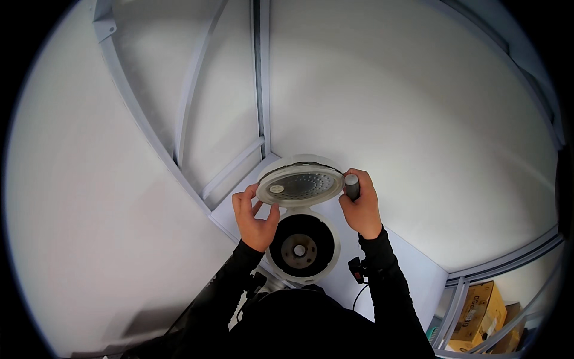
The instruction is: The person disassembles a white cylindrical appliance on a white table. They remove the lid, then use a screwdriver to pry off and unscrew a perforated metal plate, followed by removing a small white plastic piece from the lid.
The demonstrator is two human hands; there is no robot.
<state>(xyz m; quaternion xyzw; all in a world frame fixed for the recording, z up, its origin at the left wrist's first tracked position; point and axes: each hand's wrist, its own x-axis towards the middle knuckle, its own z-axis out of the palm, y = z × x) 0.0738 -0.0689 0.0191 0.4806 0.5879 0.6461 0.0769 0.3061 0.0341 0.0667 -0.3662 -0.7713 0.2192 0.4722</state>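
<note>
Grey obj. (352,188) in R hand (365,210): lower pt hidden, kind unclear.

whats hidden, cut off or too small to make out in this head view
All in the head view:
- Lower end of the grey cylinder: covered by the right hand.
- Most of the lid's outer face: turned away behind its inner side.
- Fine detail on the pale oval piece: too small.
- Parts of the yellow box: behind frame bars.
</note>
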